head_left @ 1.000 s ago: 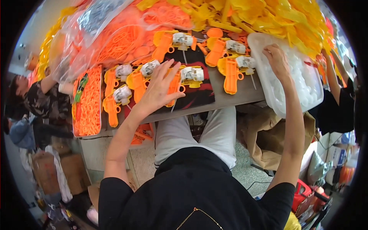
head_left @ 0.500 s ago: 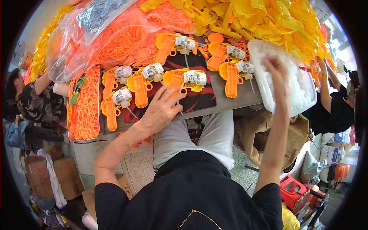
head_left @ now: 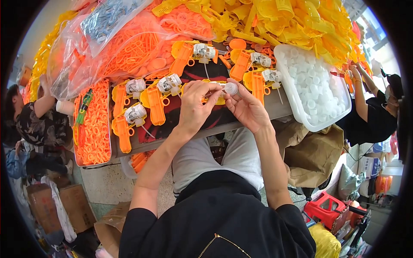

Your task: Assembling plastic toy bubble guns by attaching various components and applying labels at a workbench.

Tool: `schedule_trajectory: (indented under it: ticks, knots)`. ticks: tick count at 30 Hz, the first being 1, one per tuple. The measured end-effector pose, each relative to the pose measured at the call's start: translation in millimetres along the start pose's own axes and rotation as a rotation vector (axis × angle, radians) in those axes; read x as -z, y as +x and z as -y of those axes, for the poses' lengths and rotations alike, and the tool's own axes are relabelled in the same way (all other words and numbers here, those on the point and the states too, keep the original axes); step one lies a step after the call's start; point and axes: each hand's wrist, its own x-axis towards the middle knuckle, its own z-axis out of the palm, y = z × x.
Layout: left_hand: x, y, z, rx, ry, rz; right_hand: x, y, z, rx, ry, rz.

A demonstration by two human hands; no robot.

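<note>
Over the dark red-and-black cloth point(head_left: 215, 116), my two hands meet at the near side of the table. Between the thumb and fingers of my right hand point(head_left: 251, 109) is a small translucent white plastic cap point(head_left: 231, 88). Pinched fingers of my left hand point(head_left: 195, 105) come up against the cap's left side; what they grip is too small to make out. Behind my hands, an orange-and-yellow toy assembly point(head_left: 220, 101) is mostly covered. Similar toy assemblies point(head_left: 153, 105) with patterned white cylinders lie left and right, some with a thin pale tube sticking out.
A white tray point(head_left: 297, 109) of white caps stands at right. An orange-filled tray point(head_left: 107, 142) with green-handled cutters point(head_left: 84, 105) is at left. Yellow parts point(head_left: 297, 26) and bagged orange parts point(head_left: 137, 43) are heaped behind. A brown paper bag point(head_left: 309, 155) hangs below. Other people work at both sides.
My right hand has come back left from the white tray with a cap. My left hand has shifted right and closed to a pinch beside it.
</note>
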Motion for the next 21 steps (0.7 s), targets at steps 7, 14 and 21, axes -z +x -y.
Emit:
schedule_trajectory:
  ticks: [7, 14, 21]
  knots:
    - [-2.5, 2.0, -1.9, 0.027, 0.002, 0.008, -2.9, -4.9, -2.3, 0.061, -0.135, -0.124]
    - [-5.0, 6.5, -3.8, 0.036, -0.036, 0.048, 7.0, -12.7, 10.3, -0.034, -0.075, 0.012]
    - [-12.5, 10.2, -5.2, -0.092, -0.027, 0.095, 1.0, -17.9, 11.8, -0.101, -0.22, -0.188]
